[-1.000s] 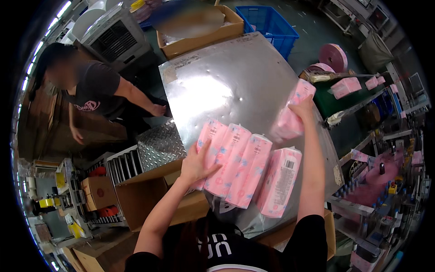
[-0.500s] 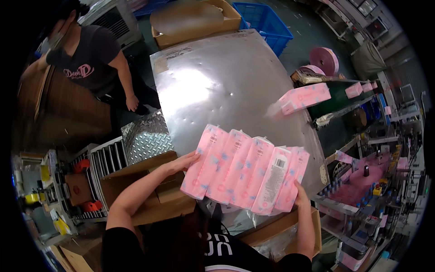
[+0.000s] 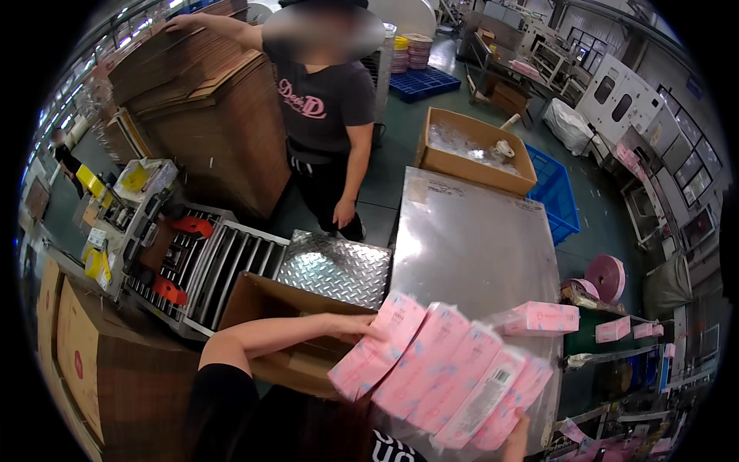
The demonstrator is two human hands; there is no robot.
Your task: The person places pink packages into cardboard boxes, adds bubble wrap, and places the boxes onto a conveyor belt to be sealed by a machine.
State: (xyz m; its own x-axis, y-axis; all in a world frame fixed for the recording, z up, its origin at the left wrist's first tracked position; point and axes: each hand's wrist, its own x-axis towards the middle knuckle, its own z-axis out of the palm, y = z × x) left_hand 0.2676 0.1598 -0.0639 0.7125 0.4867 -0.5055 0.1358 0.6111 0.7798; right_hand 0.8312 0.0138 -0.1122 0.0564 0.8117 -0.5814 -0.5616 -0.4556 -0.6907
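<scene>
Between my two hands hangs a row of several pink soft tissue packs point(image 3: 443, 366) with blue print, pressed side by side and tilted over the near edge of the metal table point(image 3: 477, 246). My left hand point(image 3: 356, 327) grips the row's left end, fingers over the leftmost pack, which leans a little away from its neighbour. At the right end, my right hand point(image 3: 517, 439) is closed against the last pack, partly hidden beneath it. Just left of the row, below my left forearm, stands an open cardboard box point(image 3: 250, 304). One more tissue pack point(image 3: 543, 317) lies at the table's right edge.
Left of the box are a roller conveyor point(image 3: 239, 258) and a diamond-plate metal sheet point(image 3: 335, 266). A co-worker point(image 3: 327, 108) stands by stacked flat cartons point(image 3: 231, 131). Several packs point(image 3: 613, 329) sit on a belt at right. A blue crate point(image 3: 558, 200) stands behind the table.
My view has swung left and up. The row, still in both hands, tilts more, and its leftmost pack has parted slightly from the others. The co-worker's arm now reaches onto the carton stack.
</scene>
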